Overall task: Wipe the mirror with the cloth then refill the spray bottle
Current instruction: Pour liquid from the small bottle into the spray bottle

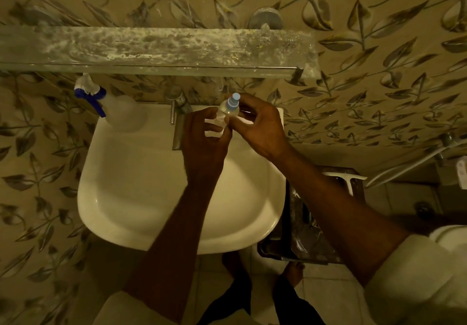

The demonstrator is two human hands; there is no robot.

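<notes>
A white sink (141,185) sits below a stained glass shelf (156,46); its tap (178,102) stands at the back, a dark bin (303,223) just right.

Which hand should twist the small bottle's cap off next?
Right, probably. The right hand already has fingertips at the light blue cap, while the left hand wraps the small bottle body, steadying it.

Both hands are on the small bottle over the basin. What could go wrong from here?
1. The small clear bottle is held only at the fingertips of the left hand and right hand above the sink; it could slip and drop in.
2. The large spray bottle stands on the sink's back corner, near the left forearm; a sideways sweep might knock it off.
</notes>
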